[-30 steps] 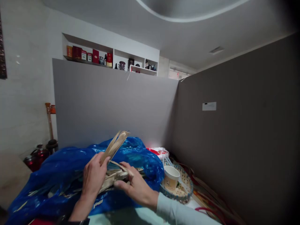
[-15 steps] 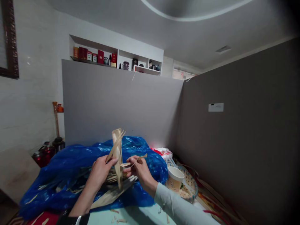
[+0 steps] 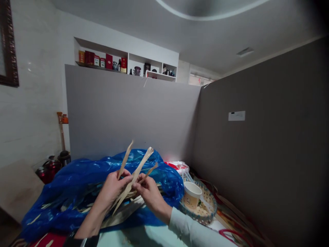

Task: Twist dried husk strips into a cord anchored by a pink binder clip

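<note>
My left hand (image 3: 116,187) is closed, pinching a narrow dry corn husk strip (image 3: 125,159) that sticks up past its fingers. A wider, pale folded corn husk (image 3: 141,166) slants between both hands, gripped by the fingertips. Close beside it, my right hand (image 3: 148,191) is closed too, with a thin brownish strip (image 3: 152,169) poking out above the thumb. Below them, a blue plastic bag (image 3: 87,168) lies open with more husks (image 3: 130,210) inside and at its mouth. The fingertips partly hide where the strips meet.
At right, a paper cup (image 3: 192,195) stands in a round woven basket (image 3: 211,214). A pale green tabletop (image 3: 138,236) lies in front of me. Grey panels (image 3: 133,113) rise behind and to the right. Red flasks (image 3: 51,166) stand at far left.
The wide husk has turned from nearly upright to slanting right and looks narrower, folded over. My right hand has moved left, up against my left hand.
</note>
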`<move>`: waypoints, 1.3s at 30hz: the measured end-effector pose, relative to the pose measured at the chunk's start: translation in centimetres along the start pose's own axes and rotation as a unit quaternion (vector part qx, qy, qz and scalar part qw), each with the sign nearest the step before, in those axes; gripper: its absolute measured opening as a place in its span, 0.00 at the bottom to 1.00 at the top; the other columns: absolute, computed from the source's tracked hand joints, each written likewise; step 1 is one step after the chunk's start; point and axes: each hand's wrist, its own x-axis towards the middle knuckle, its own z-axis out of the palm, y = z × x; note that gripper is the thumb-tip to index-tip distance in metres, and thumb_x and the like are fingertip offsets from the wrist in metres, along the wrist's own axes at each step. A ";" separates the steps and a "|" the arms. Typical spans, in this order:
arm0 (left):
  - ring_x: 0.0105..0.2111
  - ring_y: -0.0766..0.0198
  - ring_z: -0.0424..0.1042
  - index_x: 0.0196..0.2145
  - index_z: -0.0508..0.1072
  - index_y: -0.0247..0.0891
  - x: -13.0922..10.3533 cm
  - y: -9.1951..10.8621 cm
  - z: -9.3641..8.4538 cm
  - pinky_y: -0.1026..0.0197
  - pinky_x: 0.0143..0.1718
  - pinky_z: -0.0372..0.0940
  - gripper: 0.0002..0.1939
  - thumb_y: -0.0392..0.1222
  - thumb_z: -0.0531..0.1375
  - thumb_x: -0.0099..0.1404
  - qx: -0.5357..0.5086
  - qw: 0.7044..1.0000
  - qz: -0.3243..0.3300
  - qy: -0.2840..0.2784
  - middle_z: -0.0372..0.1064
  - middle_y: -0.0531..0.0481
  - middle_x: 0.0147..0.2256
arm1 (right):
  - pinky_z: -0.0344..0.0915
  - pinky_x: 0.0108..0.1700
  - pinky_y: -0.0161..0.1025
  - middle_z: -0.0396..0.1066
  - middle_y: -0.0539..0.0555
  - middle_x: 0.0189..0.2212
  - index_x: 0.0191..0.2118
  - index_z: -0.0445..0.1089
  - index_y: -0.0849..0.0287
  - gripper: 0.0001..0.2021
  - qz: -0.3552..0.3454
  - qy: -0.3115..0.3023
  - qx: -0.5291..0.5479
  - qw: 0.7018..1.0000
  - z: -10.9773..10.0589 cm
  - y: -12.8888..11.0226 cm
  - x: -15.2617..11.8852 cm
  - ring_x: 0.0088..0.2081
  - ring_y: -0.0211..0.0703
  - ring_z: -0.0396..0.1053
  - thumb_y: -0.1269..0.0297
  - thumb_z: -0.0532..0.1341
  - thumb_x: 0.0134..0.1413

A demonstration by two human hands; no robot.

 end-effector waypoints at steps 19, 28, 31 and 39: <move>0.20 0.69 0.62 0.22 0.70 0.35 -0.4 0.0 0.7 0.66 0.24 0.57 0.17 0.47 0.72 0.40 -0.134 0.983 -0.066 -0.102 0.65 0.58 0.17 | 0.64 0.34 0.35 0.69 0.50 0.31 0.38 0.67 0.61 0.16 0.058 0.034 0.125 0.990 -0.9 -2.2 -0.3 0.32 0.39 0.67 0.58 0.67 0.45; 0.13 0.77 0.42 0.25 0.63 0.39 -1.0 0.0 0.8 0.68 0.16 0.38 0.21 0.54 0.69 0.48 -0.161 0.970 -0.092 -0.156 0.49 0.67 0.14 | 0.65 0.36 0.39 0.73 0.54 0.28 0.37 0.74 0.65 0.20 0.090 0.011 0.177 0.980 -1.8 -2.0 -0.2 0.31 0.44 0.70 0.57 0.70 0.40; 0.13 0.78 0.41 0.29 0.66 0.38 -1.4 0.6 0.6 0.69 0.16 0.36 0.19 0.53 0.68 0.51 -0.167 0.966 -0.101 -0.168 0.49 0.67 0.15 | 0.64 0.37 0.37 0.73 0.54 0.29 0.37 0.74 0.65 0.17 0.095 -0.001 0.170 0.981 -2.3 -2.0 -0.2 0.32 0.43 0.70 0.59 0.70 0.41; 0.19 0.72 0.63 0.29 0.68 0.36 -1.9 1.1 0.5 0.69 0.23 0.56 0.14 0.47 0.67 0.53 -0.189 0.962 -0.097 -0.171 0.64 0.59 0.21 | 0.65 0.35 0.38 0.74 0.56 0.31 0.39 0.74 0.65 0.20 0.096 0.023 0.144 0.985 -2.0 -2.9 -0.3 0.36 0.48 0.72 0.57 0.70 0.40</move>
